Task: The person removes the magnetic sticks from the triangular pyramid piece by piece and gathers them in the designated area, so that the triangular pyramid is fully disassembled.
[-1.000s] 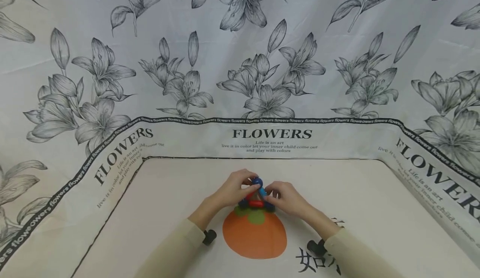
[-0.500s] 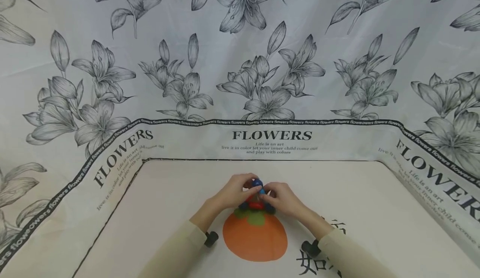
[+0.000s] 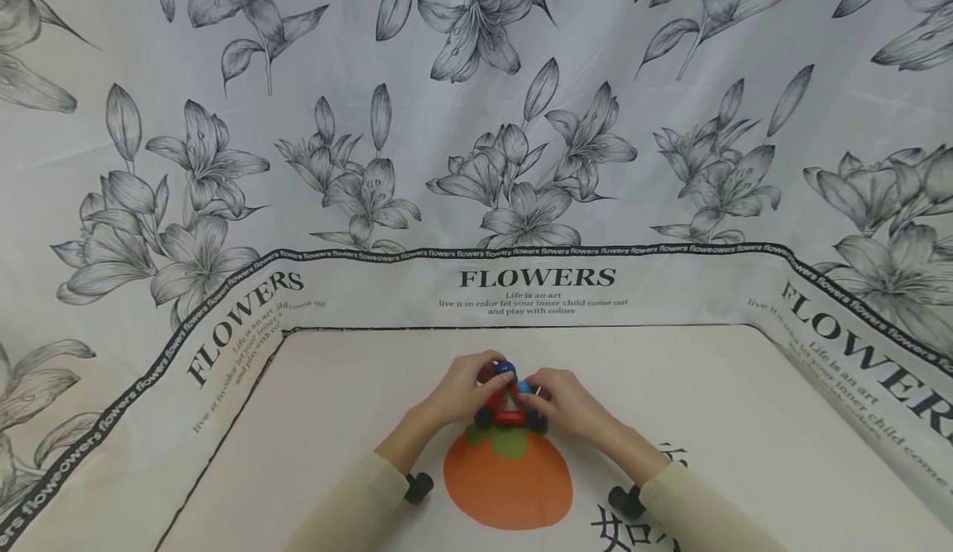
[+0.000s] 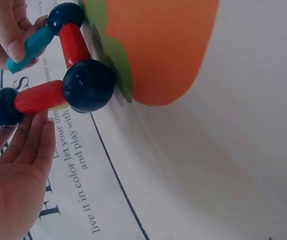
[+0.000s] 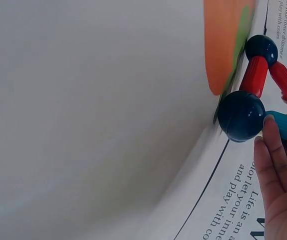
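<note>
A small triangular frame of dark blue balls and ribbed rods stands between the hands. My left hand (image 3: 465,386) (image 4: 18,170) pinches the top blue ball (image 3: 505,368) (image 4: 7,107), from which a red rod (image 4: 39,97) runs down to a lower ball (image 4: 89,86). A second red rod (image 3: 510,417) (image 5: 255,76) joins the two lower balls. My right hand (image 3: 569,403) (image 5: 283,170) pinches a light blue rod (image 4: 33,49) (image 5: 285,126) at the right lower ball (image 5: 242,116); its upper end stands apart from the top ball in the left wrist view.
The frame stands at the green leaves (image 3: 510,441) of a printed orange fruit (image 3: 508,486) on the pale tabletop cloth (image 3: 335,395). Black characters (image 3: 625,527) are printed at the right. A flower-patterned curtain (image 3: 476,163) rises behind.
The light blue rod's upper end has tilted right, away from the top ball, along with my right fingers. My left hand still pinches the top ball. The head view has tilted slightly up.
</note>
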`<state>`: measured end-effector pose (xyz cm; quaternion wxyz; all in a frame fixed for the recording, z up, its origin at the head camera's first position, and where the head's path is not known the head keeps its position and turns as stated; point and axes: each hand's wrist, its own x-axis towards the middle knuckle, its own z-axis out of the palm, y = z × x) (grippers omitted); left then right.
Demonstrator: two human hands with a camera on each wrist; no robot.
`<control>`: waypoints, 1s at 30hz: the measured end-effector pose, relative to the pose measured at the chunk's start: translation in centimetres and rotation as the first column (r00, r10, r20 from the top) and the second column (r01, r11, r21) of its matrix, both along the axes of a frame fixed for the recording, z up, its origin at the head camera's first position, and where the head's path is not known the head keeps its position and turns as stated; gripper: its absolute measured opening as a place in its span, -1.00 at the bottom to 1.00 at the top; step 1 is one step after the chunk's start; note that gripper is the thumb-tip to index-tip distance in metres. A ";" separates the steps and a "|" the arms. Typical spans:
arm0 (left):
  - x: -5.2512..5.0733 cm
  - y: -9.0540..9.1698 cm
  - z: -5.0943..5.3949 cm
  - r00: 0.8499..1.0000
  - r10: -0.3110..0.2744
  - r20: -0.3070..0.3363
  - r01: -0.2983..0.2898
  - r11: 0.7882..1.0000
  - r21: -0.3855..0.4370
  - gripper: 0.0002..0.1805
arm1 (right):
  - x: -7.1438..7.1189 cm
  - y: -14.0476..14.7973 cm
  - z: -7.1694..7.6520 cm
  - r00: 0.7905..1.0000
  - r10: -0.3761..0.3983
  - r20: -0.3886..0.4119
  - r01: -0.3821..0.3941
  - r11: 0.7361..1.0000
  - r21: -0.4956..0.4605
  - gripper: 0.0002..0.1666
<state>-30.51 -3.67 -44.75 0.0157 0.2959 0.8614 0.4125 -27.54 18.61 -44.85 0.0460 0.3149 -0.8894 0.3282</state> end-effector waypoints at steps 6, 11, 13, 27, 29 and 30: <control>-0.2 -0.8 0.3 0.998 0.052 0.044 -0.052 0.998 0.018 -0.65 | 0.1 0.4 0.3 1.000 -0.027 0.003 0.027 0.999 0.024 -0.89; -0.2 -1.6 0.2 0.994 0.078 0.078 -0.081 0.996 0.026 -0.65 | 0.4 0.7 0.4 0.998 -0.058 0.037 0.057 0.998 0.036 -0.92; -0.1 -1.8 0.1 0.992 0.091 0.082 -0.094 0.995 0.032 -0.65 | 0.5 1.0 0.5 0.997 -0.065 0.035 0.064 0.997 0.035 -0.95; -0.5 -4.5 0.0 0.981 0.173 0.092 -0.171 0.985 -0.024 -0.61 | -0.4 3.2 1.0 0.999 -0.025 -0.020 0.026 0.996 0.081 -0.87; -0.6 -5.0 -0.2 0.982 0.159 0.106 -0.157 0.987 -0.026 -0.61 | -0.5 3.7 1.2 1.000 -0.023 -0.004 0.024 0.996 0.091 -0.84; -0.7 -5.3 -0.2 0.982 0.152 0.111 -0.150 0.988 -0.027 -0.61 | -0.6 3.9 1.3 1.000 -0.027 0.001 0.026 0.995 0.096 -0.82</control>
